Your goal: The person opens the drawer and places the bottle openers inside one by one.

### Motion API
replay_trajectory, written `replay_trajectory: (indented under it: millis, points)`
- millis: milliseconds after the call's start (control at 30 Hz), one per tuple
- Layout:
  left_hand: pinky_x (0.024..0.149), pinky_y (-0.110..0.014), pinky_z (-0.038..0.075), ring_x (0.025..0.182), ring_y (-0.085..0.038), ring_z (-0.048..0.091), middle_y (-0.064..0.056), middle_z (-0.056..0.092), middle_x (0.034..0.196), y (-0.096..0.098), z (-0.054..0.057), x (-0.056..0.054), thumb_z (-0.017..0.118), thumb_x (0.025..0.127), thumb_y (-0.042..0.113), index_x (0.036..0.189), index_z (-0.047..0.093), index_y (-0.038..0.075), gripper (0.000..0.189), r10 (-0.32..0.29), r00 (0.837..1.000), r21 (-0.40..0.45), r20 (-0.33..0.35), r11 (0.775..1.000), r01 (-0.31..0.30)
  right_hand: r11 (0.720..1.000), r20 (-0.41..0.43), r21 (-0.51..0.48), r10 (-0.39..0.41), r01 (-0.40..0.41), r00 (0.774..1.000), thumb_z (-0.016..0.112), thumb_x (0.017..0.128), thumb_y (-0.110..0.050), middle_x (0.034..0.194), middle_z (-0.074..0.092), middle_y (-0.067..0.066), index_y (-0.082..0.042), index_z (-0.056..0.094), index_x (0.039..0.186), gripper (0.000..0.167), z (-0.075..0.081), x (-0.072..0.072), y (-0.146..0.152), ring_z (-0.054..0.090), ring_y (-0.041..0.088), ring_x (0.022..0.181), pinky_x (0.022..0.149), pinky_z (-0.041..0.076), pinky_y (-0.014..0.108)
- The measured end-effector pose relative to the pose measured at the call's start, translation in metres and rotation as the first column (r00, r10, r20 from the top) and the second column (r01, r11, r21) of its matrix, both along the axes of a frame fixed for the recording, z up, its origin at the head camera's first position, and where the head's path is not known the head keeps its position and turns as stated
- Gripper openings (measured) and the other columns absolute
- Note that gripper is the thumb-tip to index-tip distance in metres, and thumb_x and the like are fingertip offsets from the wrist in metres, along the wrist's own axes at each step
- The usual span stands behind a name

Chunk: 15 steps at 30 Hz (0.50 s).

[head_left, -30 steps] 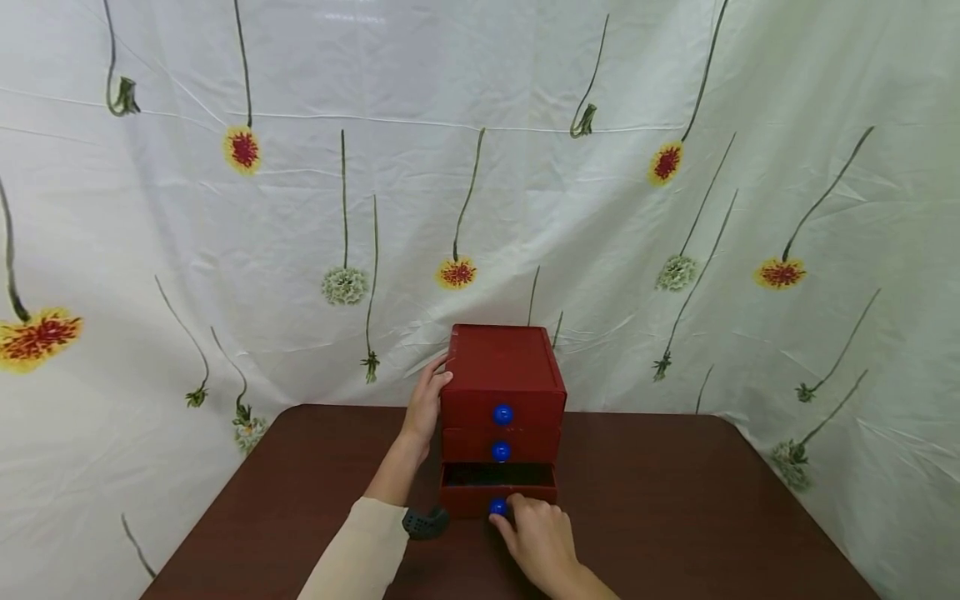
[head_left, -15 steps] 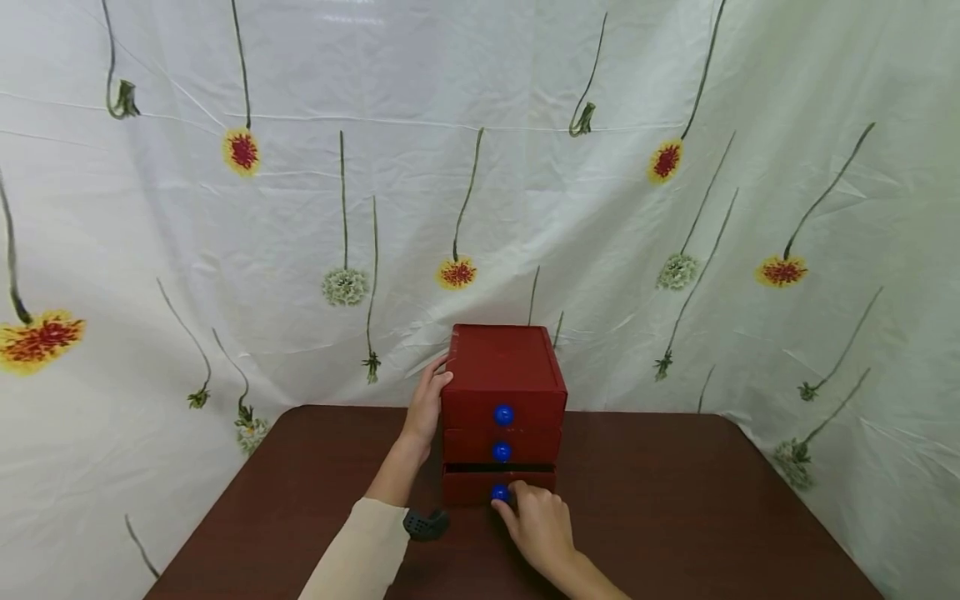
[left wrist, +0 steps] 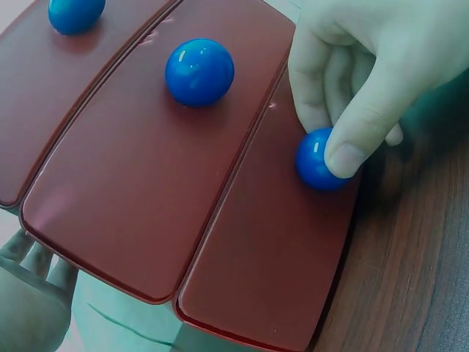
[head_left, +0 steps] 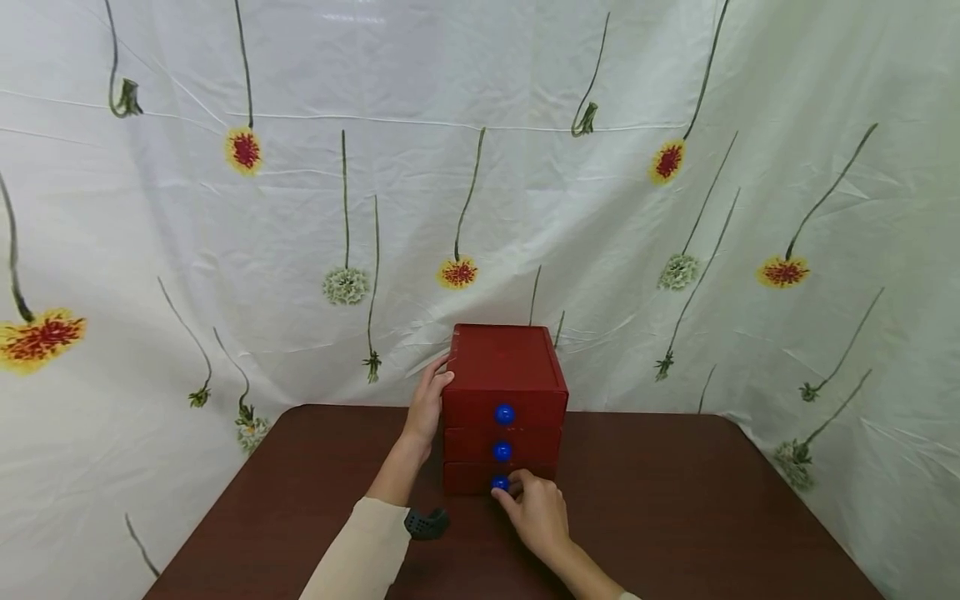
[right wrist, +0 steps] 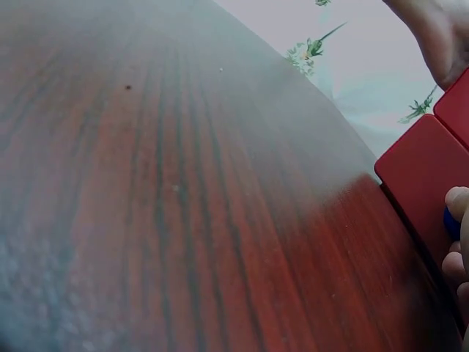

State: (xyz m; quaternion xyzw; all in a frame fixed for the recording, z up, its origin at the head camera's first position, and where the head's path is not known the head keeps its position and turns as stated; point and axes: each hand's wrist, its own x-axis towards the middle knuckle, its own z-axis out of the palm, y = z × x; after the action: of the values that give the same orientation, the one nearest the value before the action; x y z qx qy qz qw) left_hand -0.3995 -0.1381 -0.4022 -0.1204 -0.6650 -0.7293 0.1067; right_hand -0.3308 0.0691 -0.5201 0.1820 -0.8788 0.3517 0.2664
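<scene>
A red three-drawer box (head_left: 502,358) stands on the table, each drawer front bearing a round blue knob. The bottom drawer (head_left: 465,479) is flush with the two above it. My right hand (head_left: 542,510) pinches the bottom knob (left wrist: 315,163) between thumb and fingers, as the left wrist view shows closely. Against the box's left side rests my left hand (head_left: 423,410), its thumb near the front edge and its fingers reaching back along the side. Parts of those fingers are hidden behind the box.
The dark brown wooden table (head_left: 675,500) extends to both sides of the box. Behind it hangs a pale cloth (head_left: 570,208) printed with flowers. A black band (head_left: 426,524) is at my left wrist.
The bottom drawer has slid inward from partly pulled out to flush, my right hand moving forward with its knob. The left hand has stayed in place.
</scene>
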Motion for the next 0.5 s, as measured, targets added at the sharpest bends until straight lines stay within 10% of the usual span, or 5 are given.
replay_trajectory:
  millis: [500]
  points:
    - [0.113, -0.053, 0.033, 0.136, -0.034, 0.046, -0.014, 0.042, 0.156, -0.006, 0.007, -0.005, 0.045, 0.109, 0.031, 0.162, 0.033, 0.015, 0.056, -0.065, 0.996, -0.013, 0.054, 0.998, 0.066, 0.992, 0.007, 0.121, 0.030, -0.031, 1.000, 0.084, 0.089, -0.030, 0.081, 0.074, -0.005, -0.006, 0.075, 0.099, 0.028, 0.010, -0.002, 0.007, 0.061, -0.002, 0.061, 0.052, 0.049, 0.022]
